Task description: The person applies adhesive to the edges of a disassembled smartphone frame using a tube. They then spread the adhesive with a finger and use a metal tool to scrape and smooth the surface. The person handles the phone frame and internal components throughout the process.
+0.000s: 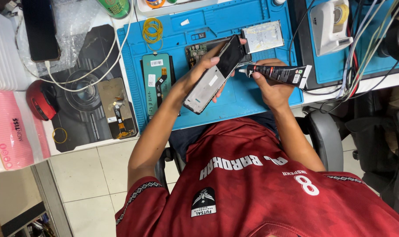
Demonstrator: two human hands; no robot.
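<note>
Glue tube meets phone frame above the blue mat (261, 94).
From my head view, my left hand (208, 66) grips the phone frame (215, 77); my right hand (270, 85) clasps the black glue tube (281, 73), nozzle touching the frame's edge.

1. One view only, from a camera worn on the person's head, so no part of the scene is shared with another view.
2. It faces steeply down over the red shirt (270, 193) and both forearms toward the bench (94, 142).
3. It sits close: the blue mat (252, 94) fills the upper middle, floor tiles (81, 180) show lower left.
</note>
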